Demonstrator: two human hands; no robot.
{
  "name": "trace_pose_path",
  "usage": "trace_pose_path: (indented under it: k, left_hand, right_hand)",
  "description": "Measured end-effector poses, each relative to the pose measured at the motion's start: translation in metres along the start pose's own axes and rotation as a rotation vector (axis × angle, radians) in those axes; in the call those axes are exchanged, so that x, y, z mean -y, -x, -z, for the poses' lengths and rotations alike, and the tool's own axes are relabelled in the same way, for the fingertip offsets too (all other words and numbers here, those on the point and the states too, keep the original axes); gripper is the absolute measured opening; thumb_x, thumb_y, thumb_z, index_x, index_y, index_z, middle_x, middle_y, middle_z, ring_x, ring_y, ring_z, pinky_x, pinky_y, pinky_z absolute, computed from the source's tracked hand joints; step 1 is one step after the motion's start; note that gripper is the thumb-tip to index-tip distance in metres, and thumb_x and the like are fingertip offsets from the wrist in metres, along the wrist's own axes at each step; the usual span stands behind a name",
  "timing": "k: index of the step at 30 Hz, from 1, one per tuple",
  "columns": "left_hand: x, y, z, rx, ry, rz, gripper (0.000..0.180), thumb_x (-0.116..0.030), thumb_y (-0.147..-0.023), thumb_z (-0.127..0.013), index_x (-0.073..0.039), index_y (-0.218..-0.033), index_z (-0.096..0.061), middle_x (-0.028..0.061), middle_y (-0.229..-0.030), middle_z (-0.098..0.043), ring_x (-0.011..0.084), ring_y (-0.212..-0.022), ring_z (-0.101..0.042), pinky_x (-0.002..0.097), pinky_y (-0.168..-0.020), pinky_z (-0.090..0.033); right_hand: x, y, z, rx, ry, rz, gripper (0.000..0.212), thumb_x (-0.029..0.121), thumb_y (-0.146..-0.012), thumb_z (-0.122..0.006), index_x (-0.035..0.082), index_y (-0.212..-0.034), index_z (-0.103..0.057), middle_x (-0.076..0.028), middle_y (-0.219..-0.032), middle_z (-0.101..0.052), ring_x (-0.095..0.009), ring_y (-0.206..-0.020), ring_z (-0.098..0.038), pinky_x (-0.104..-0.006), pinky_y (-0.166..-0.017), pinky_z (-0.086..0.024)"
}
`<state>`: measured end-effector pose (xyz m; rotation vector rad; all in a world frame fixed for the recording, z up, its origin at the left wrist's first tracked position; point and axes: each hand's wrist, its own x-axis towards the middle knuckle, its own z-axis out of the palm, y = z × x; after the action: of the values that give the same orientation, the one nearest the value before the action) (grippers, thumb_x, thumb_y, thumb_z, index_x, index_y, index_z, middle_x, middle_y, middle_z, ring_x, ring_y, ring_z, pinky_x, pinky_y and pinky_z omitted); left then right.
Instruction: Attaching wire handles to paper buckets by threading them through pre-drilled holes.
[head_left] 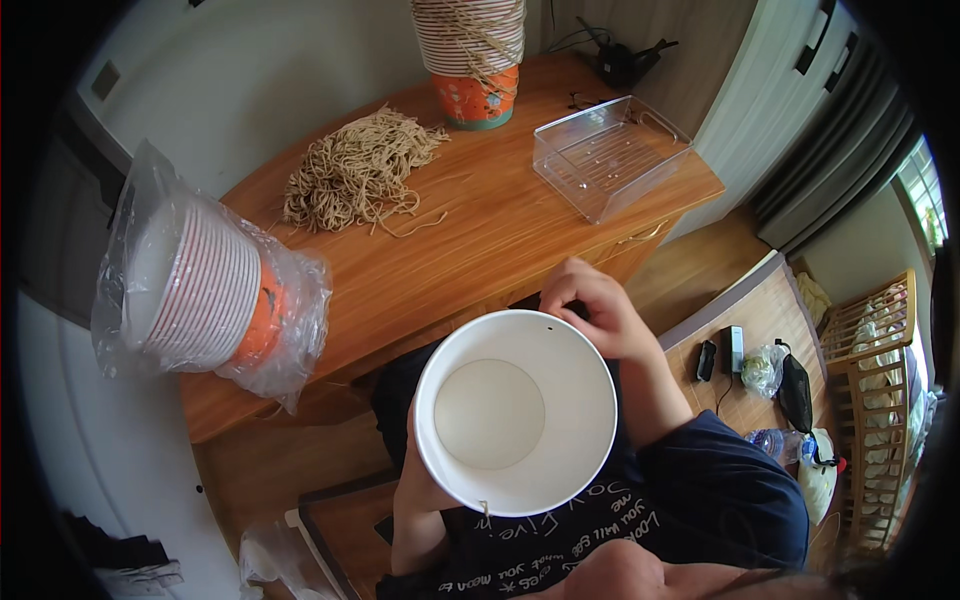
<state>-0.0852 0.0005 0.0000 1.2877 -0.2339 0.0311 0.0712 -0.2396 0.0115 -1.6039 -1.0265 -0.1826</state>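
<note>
One white paper bucket (515,412) sits at the centre of the frame, mouth up and empty, held by both hands. The left hand (418,470) is mostly hidden under its lower left wall, so how its fingers close cannot be told. The right hand (590,308) pinches the upper right rim, fingers closed on it. On the wooden table (480,240): one pile of twine pieces (355,172), one clear plastic tray (608,152), one bagged stack of buckets (200,285) at left, one tied stack (470,55) at top.
</note>
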Motion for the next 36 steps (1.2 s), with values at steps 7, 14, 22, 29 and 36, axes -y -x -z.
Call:
trace_pose_path:
  k: [7, 14, 22, 29, 36]
  left_hand:
    - [0.018, 0.015, 0.015, 0.008, -0.257, -0.06, 0.12, -0.032, -0.055, -0.1, -0.001, -0.149, -0.033, 0.015, -0.145, -0.049, 0.0253, -0.126, -0.057, 0.0426, -0.106, -0.047]
    - [0.017, 0.025, 0.022, -0.067, -0.531, 0.0, 0.125, -0.035, -0.051, -0.101, -0.001, -0.15, -0.032, 0.0173, -0.152, -0.038, 0.0289, -0.141, -0.041, 0.0435, -0.115, -0.037]
    - [0.018, 0.021, 0.02, -0.12, -0.809, -0.168, 0.112, -0.039, -0.054, -0.098, 0.0, -0.144, -0.044, 0.0205, -0.153, -0.035, 0.0372, -0.138, -0.042, 0.0492, -0.116, -0.033]
    - [0.044, 0.016, 0.006, -0.39, -0.746, -0.446, 0.134, -0.022, -0.064, -0.096, -0.01, -0.158, -0.001, 0.0263, -0.158, -0.018, 0.0436, -0.139, -0.039, 0.0574, -0.111, -0.041]
    - [0.017, -0.004, 0.011, -0.5, -1.454, -0.693, 0.119, -0.04, -0.069, -0.091, -0.025, -0.158, -0.014, 0.0302, -0.155, -0.027, 0.0512, -0.137, -0.038, 0.0662, -0.105, -0.035]
  right_hand:
    - [-0.019, -0.055, 0.085, -0.346, 0.853, 0.237, 0.01, 0.001, -0.083, -0.066, 0.004, -0.09, -0.061, -0.011, -0.09, -0.062, -0.031, -0.088, -0.059, -0.0412, -0.08, -0.045]
    - [-0.078, -0.072, 0.16, -0.202, 1.205, -0.088, 0.014, 0.022, -0.088, -0.071, 0.009, -0.091, -0.069, -0.005, -0.088, -0.069, -0.027, -0.093, -0.063, -0.0406, -0.083, -0.049]
    - [-0.048, -0.058, 0.126, -0.408, 0.959, -0.015, 0.012, 0.017, -0.09, -0.069, 0.005, -0.092, -0.068, -0.011, -0.088, -0.067, -0.028, -0.085, -0.064, -0.0371, -0.076, -0.051]
    - [-0.03, 0.069, -0.036, 0.112, -0.106, -0.142, 0.086, 0.075, -0.096, -0.025, 0.0, -0.113, -0.063, -0.016, -0.11, -0.064, -0.031, -0.106, -0.059, -0.0436, -0.094, -0.043]
    - [0.06, 0.089, -0.076, 0.612, -0.643, -0.056, 0.016, 0.02, -0.1, -0.062, 0.004, -0.098, -0.065, -0.01, -0.089, -0.068, -0.031, -0.084, -0.065, -0.0393, -0.076, -0.048]
